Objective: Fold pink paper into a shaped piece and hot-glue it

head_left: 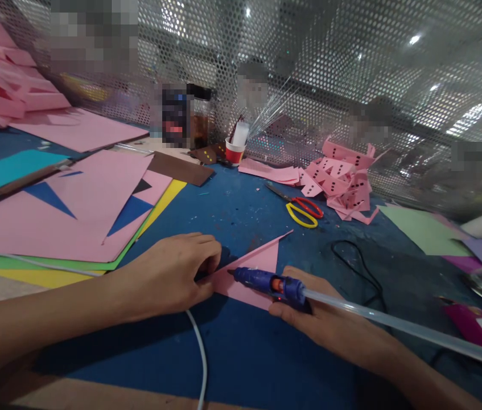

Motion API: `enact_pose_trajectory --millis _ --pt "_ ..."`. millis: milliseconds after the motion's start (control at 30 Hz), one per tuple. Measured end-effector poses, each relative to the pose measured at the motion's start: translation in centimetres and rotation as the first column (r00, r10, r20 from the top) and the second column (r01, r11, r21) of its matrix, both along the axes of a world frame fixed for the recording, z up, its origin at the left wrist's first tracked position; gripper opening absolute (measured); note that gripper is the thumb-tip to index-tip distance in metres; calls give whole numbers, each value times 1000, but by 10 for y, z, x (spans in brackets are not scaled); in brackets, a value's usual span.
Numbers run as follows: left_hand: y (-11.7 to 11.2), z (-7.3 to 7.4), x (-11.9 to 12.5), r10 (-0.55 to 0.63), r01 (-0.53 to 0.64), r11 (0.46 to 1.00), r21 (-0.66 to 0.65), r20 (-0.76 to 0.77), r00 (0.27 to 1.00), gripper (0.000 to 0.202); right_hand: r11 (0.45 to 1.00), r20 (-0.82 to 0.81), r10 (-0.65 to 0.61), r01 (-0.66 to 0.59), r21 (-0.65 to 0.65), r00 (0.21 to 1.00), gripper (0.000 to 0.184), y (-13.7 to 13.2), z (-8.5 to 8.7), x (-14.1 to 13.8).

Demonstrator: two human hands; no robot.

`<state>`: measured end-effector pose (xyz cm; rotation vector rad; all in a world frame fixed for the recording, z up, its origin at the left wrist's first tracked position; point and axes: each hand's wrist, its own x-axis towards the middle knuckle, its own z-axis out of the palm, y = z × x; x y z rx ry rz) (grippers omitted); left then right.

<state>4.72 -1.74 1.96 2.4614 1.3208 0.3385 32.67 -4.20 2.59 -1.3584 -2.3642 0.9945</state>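
Your left hand has its fingers curled inward and pinches the left end of the paper. Your right hand is wrapped around the gun, with the nozzle directed to the left fingertips. So the paper lies between your 2 hands, flat on the table, partly under the gun. The nozzle is just beside your left fingers, but whether it touches the paper, I cannot tell.

The corner inside your left fingers is hidden, and the handle of the gun is mostly covered by your right palm. The stick goes out from the back of the gun, over your right forearm, and is cut off by the picture edge. The white cable appears from below your left wrist and is also cut off. Beyond the screen, some patches are blurred into squares.

The paper is pink, thin and pointed, with a narrow fold along its far side. The gun is blue plastic; the stick is translucent and round. Beyond the paper are scissors with 1 red and 1 yellow loop. Left of your grip, coloured sheets are piled. The screen is perforated metal.
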Motion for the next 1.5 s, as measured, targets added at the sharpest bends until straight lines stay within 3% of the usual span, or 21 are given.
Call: enact_pose_trajectory --millis 1100,1500 --pt "1 -1 0 9 -9 1000 -6 -16 1000 16 1000 64 -5 4 28 998 24 -1 0 0" --pt "0 -1 -1 15 -15 1000 -12 -19 1000 7 998 60 -38 35 60 997 24 0 -1 5"
